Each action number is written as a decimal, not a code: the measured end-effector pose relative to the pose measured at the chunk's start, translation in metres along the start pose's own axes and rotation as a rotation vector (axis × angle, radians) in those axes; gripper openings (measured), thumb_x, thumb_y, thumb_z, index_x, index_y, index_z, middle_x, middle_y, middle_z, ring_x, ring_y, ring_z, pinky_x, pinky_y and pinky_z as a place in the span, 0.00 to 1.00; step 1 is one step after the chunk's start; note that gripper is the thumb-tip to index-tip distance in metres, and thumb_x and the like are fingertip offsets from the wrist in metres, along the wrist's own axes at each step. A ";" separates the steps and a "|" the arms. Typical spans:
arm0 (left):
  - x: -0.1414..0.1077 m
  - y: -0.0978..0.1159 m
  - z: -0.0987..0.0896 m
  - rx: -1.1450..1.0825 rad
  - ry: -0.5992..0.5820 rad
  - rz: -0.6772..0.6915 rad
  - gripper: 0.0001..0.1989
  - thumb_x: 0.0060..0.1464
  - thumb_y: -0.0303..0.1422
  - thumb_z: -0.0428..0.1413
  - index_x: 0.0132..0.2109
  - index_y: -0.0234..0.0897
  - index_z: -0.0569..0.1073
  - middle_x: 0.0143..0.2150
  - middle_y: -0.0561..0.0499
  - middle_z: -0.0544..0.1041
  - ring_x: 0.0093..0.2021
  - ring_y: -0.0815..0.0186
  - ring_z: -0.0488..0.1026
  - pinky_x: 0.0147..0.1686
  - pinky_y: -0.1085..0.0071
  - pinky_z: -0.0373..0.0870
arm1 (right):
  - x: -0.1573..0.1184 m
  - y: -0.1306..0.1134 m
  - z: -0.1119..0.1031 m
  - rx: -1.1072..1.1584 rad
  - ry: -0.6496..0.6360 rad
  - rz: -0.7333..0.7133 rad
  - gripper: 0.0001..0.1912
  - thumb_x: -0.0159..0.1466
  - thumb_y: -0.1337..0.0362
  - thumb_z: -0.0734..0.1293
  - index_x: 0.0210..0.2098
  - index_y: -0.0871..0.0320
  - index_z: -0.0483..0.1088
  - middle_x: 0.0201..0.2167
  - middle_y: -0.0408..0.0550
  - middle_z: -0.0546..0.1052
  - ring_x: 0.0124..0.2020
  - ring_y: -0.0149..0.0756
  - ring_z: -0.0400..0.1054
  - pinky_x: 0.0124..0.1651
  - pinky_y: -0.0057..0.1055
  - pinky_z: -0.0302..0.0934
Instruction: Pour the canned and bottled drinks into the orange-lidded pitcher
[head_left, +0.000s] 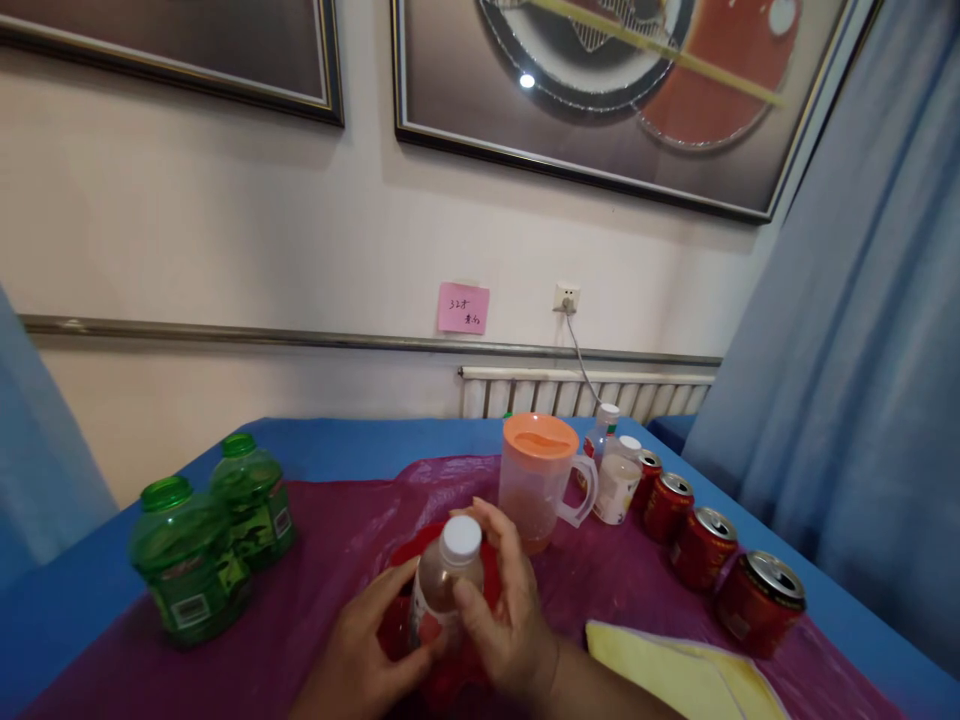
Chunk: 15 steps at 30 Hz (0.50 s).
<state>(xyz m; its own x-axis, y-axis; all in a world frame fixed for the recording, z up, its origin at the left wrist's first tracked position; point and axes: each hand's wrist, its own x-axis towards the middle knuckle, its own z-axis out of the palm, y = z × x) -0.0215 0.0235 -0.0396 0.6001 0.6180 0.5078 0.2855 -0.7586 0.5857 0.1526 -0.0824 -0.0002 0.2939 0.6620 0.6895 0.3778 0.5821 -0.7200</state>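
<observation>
Clasping the white-capped bottle [436, 583] at six o'clock between left hand [364, 645] and right hand [514, 610], near the red container [401, 548]; probably positioning it, next needing an even, upright hold.

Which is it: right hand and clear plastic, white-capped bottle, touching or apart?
Touching: in the head view, the right hand has its thumb against the bottle.
</observation>
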 end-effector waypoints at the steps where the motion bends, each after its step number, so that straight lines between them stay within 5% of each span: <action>1: 0.001 0.002 -0.001 -0.016 -0.007 -0.014 0.31 0.50 0.45 0.65 0.61 0.46 0.71 0.56 0.45 0.80 0.49 0.53 0.81 0.50 0.60 0.79 | 0.000 0.002 -0.001 -0.012 -0.031 0.017 0.34 0.66 0.60 0.67 0.69 0.52 0.52 0.62 0.55 0.68 0.62 0.47 0.65 0.65 0.45 0.59; 4: 0.002 0.011 -0.006 -0.058 -0.018 -0.051 0.31 0.50 0.44 0.64 0.61 0.45 0.72 0.57 0.45 0.80 0.51 0.52 0.81 0.53 0.58 0.78 | 0.005 0.003 -0.004 -0.035 -0.108 0.074 0.38 0.62 0.59 0.69 0.68 0.53 0.54 0.62 0.56 0.69 0.62 0.49 0.65 0.64 0.47 0.59; 9: 0.005 0.020 -0.011 -0.148 -0.002 -0.113 0.32 0.49 0.43 0.64 0.61 0.44 0.73 0.58 0.45 0.79 0.53 0.51 0.79 0.57 0.55 0.75 | 0.025 -0.011 -0.003 0.010 -0.263 0.145 0.33 0.56 0.63 0.73 0.60 0.53 0.65 0.49 0.48 0.78 0.49 0.44 0.73 0.54 0.42 0.67; 15: 0.008 0.017 -0.009 -0.433 -0.046 -0.156 0.40 0.44 0.51 0.67 0.63 0.45 0.70 0.60 0.43 0.78 0.57 0.47 0.77 0.57 0.52 0.75 | 0.032 -0.029 -0.020 -0.219 -0.104 0.187 0.22 0.49 0.63 0.77 0.43 0.56 0.71 0.38 0.44 0.77 0.38 0.39 0.72 0.42 0.34 0.69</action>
<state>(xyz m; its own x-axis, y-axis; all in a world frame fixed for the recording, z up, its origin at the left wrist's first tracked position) -0.0184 0.0173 -0.0205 0.6102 0.7009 0.3694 0.0430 -0.4949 0.8679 0.1689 -0.0877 0.0450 0.2891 0.7997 0.5262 0.5090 0.3371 -0.7920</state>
